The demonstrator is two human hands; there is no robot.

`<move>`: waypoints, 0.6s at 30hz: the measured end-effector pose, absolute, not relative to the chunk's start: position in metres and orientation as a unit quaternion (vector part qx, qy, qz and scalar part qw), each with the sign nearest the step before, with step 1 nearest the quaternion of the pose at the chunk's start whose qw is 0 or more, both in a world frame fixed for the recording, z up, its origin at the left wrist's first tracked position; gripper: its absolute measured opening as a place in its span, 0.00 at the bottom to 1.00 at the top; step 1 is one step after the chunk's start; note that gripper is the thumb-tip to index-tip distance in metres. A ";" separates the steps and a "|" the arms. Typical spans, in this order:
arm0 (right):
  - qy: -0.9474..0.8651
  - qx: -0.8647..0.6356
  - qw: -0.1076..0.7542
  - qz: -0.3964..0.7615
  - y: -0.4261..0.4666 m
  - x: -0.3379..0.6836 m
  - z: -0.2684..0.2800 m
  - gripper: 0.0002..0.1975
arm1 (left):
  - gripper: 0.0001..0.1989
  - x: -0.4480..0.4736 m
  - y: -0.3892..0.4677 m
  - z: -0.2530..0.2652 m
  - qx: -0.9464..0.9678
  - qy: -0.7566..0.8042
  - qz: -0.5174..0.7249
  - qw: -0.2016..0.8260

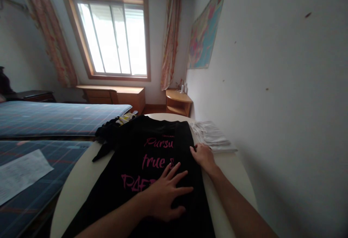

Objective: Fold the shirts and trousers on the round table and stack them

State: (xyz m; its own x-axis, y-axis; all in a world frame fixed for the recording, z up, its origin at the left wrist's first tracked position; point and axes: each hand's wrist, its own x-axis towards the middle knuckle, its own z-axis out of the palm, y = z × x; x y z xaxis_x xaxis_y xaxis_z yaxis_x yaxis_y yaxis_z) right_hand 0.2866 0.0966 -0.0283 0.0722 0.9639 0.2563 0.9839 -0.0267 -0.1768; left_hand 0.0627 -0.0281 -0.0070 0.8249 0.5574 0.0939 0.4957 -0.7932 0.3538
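A black T-shirt (pixel 130 158) with pink lettering lies spread over a round white table. Its right side is folded inward in a long strip, which cuts off the ends of the printed words. My left hand (pixel 170 192) rests flat on the shirt, fingers spread, over the lower lettering and the folded strip. At the shirt's right edge is my right hand (pixel 203 156), with thumb and fingers slightly apart and touching the cloth. A stack of folded white clothes (pixel 212 136) sits just beyond that hand.
The round table (pixel 67 187) has a dark crumpled garment pile (pixel 110 131) at its far left. Beds with blue plaid covers (pixel 62 118) stand to the left, a paper sheet (pixel 23 174) on the nearer one. The white wall (pixel 285 122) runs close along the right.
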 end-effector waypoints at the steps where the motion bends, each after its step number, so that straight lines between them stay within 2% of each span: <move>1: -0.685 -0.711 0.158 -0.022 0.097 0.286 -0.029 0.16 | 0.31 0.065 -0.030 -0.006 0.951 0.248 0.097 0.159; 4: -0.692 -0.701 0.169 0.017 0.099 0.284 -0.031 0.14 | 0.31 0.074 -0.034 -0.004 0.965 0.174 0.074 0.181; 8: -0.679 -0.712 0.175 0.045 0.102 0.282 -0.026 0.13 | 0.35 0.085 -0.036 -0.003 0.965 0.170 0.058 0.191; 13: -0.671 -0.720 0.174 0.007 0.104 0.283 -0.020 0.12 | 0.33 0.097 -0.032 -0.002 0.959 0.193 0.074 0.193; 18: -0.698 -0.694 0.175 -0.036 0.103 0.285 -0.024 0.17 | 0.31 0.103 -0.032 -0.006 0.956 0.197 0.091 0.196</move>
State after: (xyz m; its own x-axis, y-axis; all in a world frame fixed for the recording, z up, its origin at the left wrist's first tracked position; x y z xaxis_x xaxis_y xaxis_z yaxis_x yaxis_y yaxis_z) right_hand 0.2855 0.1030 -0.0244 0.0243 0.9557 0.2933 0.9806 0.0344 -0.1930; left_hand 0.1034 -0.0320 -0.0058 0.9062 0.4117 0.0966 0.3405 -0.8458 0.4108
